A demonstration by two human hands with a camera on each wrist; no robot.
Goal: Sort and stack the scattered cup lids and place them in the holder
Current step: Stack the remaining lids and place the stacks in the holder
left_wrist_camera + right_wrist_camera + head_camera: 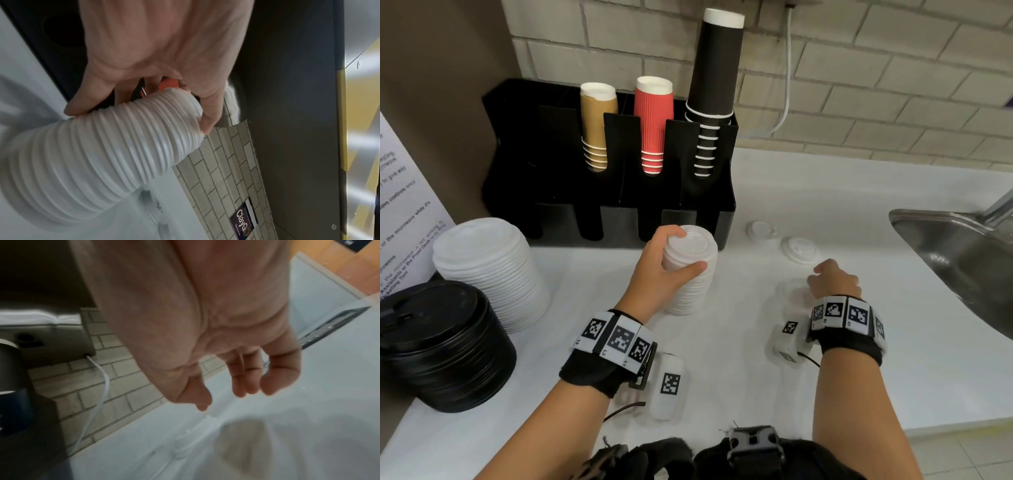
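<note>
Blur softens the single white lid (792, 291) under the right hand (834, 279), so in the head view its outline barely shows against the white worktop (893, 240), and I cannot tell whether the fingers touch it. From the right wrist view, that hand (216, 337) hangs with loosely bent fingers (244, 376) and nothing between them; the lid below is only a pale smear there.

The left hand (664, 270) wraps thumb and fingers round the top of a tall stack of small white lids (690, 270), which stands on the worktop just in front of the black holder (606, 192). The left wrist view shows the ridged edges of that stack (102, 154) far more plainly, and the hand (154, 56) pinching its upper end, but hides most of the holder.

Two loose white lids (799, 250) lie toward the back edge, between the holder and the sink (955, 253), which is cut off at the right. Near the left edge stand a wide white lid stack (489, 270) and a black lid stack (445, 346), the latter partly cut off.
</note>
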